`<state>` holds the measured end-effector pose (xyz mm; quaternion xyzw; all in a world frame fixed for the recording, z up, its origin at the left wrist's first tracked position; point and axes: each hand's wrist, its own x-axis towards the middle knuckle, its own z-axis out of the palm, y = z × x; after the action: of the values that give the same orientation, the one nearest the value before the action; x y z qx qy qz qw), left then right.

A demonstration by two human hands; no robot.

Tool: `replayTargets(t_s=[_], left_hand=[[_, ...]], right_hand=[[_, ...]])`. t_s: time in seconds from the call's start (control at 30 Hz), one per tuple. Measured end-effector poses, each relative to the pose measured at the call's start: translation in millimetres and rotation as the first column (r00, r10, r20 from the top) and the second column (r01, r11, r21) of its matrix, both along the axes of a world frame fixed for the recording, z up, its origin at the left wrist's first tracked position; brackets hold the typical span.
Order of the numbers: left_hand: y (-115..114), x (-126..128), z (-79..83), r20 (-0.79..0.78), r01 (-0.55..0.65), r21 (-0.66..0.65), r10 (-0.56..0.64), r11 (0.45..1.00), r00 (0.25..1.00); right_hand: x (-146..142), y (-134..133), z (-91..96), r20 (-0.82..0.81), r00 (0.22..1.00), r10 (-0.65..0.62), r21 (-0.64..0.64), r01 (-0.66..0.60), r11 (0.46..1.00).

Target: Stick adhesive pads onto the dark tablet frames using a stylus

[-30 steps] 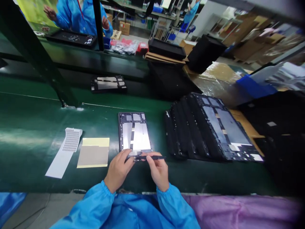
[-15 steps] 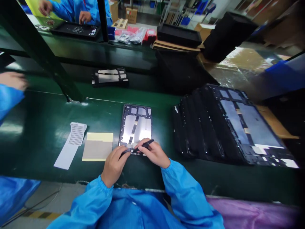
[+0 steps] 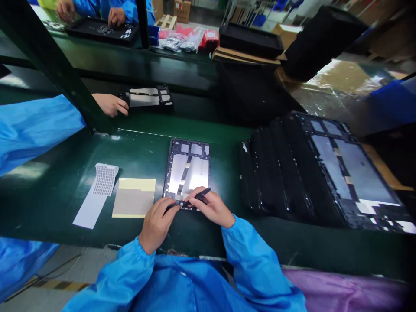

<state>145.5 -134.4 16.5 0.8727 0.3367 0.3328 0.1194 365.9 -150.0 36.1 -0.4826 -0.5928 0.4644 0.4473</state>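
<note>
A tablet housing (image 3: 200,171) with silvery panels and a dark ribbon strip lies on the green bench in front of me. My right hand (image 3: 212,207) grips a black pen-shaped tool (image 3: 202,195), its tip down at the housing's near end. My left hand (image 3: 158,223) is closed at the near left corner, fingers pressed together around something dark that I cannot make out. To the left are a yellow-edged grey sheet (image 3: 134,198) and a curled white label strip (image 3: 92,199) with rows of small dark marks.
On the right leans a row of several black tablet housings (image 3: 354,169). A co-worker's hand (image 3: 112,105) touches a stack of housings (image 3: 149,96) farther back, beside a green post (image 3: 61,69). Black trays (image 3: 250,41) stand behind, and another person's hands (image 3: 117,16) work over a tray.
The co-worker's arm has reached in from the left to the rear stack of housings. My hands stay almost in place at the housing's near end. The view has shifted slightly.
</note>
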Motion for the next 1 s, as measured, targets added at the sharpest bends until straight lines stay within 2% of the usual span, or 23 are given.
replayTargets(t_s=[0.13, 0.33, 0.4, 0.57, 0.7, 0.8, 0.83, 0.9, 0.97, 1.0], left_hand=[[0, 1, 2.7, -0.002, 0.005, 0.013, -0.005, 1.0, 1.0], [-1, 2, 11.6, 0.001, 0.05, 0.1, -0.05, 0.994, 0.999], [-1, 2, 13.0, 0.01, 0.057, 0.108, -0.058, 0.992, 0.998], [0, 4, 11.4, 0.015, 0.058, 0.085, -0.06, 0.995, 0.998], [-4, 6, 11.6, -0.025, 0.021, 0.046, -0.02, 0.999, 0.999], [-8, -5, 9.8, -0.03, 0.012, 0.013, -0.012, 1.0, 0.999], [-8, -12, 8.1, -0.028, -0.028, 0.008, 0.028, 1.0, 0.999], [-6, -31, 3.8, -0.033, -0.193, 0.003, 0.193, 0.981, 0.981], [-3, -50, -0.7, -0.064, -0.37, -0.004, 0.369, 0.929, 0.927], [-2, -57, -2.6, -0.088, -0.421, -0.01, 0.419, 0.907, 0.904]], right_hand=[[0, 0, 1.0, 0.045, 0.999, -0.007, 0.053, 0.005, 0.999], [0, -1, 2.7, 0.128, 0.992, 0.008, 0.165, -0.03, 0.986], [0, -1, 2.4, 0.073, 0.997, -0.025, 0.144, 0.015, 0.989], [3, -1, 1.5, -0.15, 0.973, -0.173, -0.023, 0.172, 0.985], [-3, 3, 10.4, -0.186, 0.954, -0.235, -0.089, 0.222, 0.971], [-22, 20, 22.2, -0.197, 0.946, -0.259, -0.082, 0.247, 0.966], [-32, 28, 25.4, -0.189, 0.955, -0.227, -0.067, 0.218, 0.974], [-54, 48, 28.5, -0.14, 0.985, -0.102, -0.032, 0.098, 0.995], [-76, 69, 25.6, -0.068, 0.997, 0.033, -0.011, -0.033, 0.999], [-86, 78, 21.9, -0.037, 0.996, 0.076, -0.011, -0.076, 0.997]])
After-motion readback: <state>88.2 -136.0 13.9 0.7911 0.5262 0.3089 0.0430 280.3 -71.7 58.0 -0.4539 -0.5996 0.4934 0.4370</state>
